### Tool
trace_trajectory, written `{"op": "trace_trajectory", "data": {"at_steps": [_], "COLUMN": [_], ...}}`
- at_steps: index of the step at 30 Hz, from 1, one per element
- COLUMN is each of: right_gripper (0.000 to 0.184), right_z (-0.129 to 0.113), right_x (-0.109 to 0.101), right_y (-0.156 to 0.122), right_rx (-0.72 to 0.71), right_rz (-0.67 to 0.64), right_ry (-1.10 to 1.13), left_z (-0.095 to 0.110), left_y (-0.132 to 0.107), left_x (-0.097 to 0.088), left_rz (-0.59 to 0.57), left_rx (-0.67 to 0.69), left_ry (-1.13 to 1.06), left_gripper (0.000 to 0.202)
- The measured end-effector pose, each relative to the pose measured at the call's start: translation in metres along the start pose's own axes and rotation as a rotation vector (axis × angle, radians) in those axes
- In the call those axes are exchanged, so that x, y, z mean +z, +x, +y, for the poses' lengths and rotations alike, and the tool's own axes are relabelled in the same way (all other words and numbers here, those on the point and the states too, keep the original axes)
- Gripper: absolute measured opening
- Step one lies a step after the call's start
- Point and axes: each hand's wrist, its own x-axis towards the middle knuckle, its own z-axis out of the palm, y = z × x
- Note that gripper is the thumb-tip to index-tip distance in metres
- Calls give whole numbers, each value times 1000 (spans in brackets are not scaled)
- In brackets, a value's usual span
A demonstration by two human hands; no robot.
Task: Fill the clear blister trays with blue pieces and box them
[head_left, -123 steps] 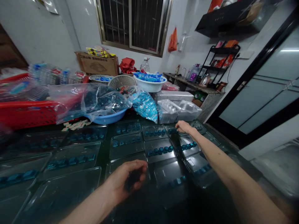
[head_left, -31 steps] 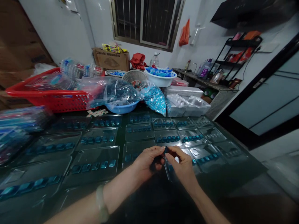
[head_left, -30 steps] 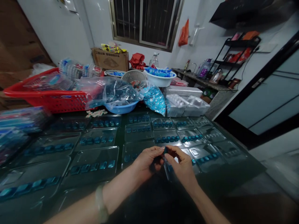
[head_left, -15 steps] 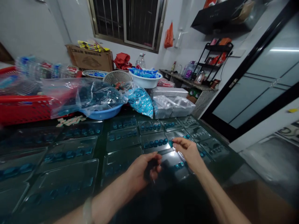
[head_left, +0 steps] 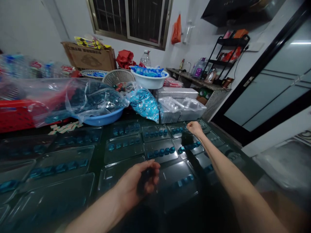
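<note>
Red plastic basket [head_left: 14,116] fills the far left, partly behind a clear plastic bag [head_left: 97,97] of dark blue pieces that slumps into a blue basin [head_left: 102,120]. Across a dark, glossy bench [head_left: 98,155] lie rows of clear plastic trays [head_left: 155,144], most with a line of small blue pieces [head_left: 165,150] in their moulded pockets. The left hand [head_left: 137,183] hovers above the near trays, its fingers [head_left: 154,171] curled into a narrow cup; shadow fills the palm, so whether it holds anything cannot be told. Farther back, a bag of blue foil packets [head_left: 144,105] lies against the tray row, below a white bowl [head_left: 149,82] heaped with blue packets. Just right of these stand stacked clear trays [head_left: 181,108]. The right hand [head_left: 195,128] reaches out over the far trays, fingers [head_left: 191,126] bent tightly inward; no object shows in it, though the bent fingers could hide a small piece.
</note>
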Motion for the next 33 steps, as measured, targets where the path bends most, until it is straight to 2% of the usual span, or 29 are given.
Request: {"op": "trace_trajectory", "data": {"at_steps": [8,20,25,29,31,33], "right_gripper": [25,23,23,28,35,38], "right_z": [-4,-23,-32,-45,-55,-68], "right_x": [5,6,1,-18,-29,-38], "right_y": [3,3,-7,-30,-58,-99], "right_rx": [-37,85,87,46,-32,-167], "right_rz": [-31,-67,-30,38,89,108], "right_ry": [-138,-237,-208,-154,-106,-38], "left_z": [2,2,3,6,6,5], "left_y": [5,10,11,7,5,5], "left_x": [2,-2,0,2,2,2], "left_rz": [-26,-20,-77,-111,-136,-171], "left_rx": [-7,-11,16,56,73,89], "left_ry": [10,10,-72,-217,-290,-344], "left_gripper": [18,17,20,26,29,31]}}
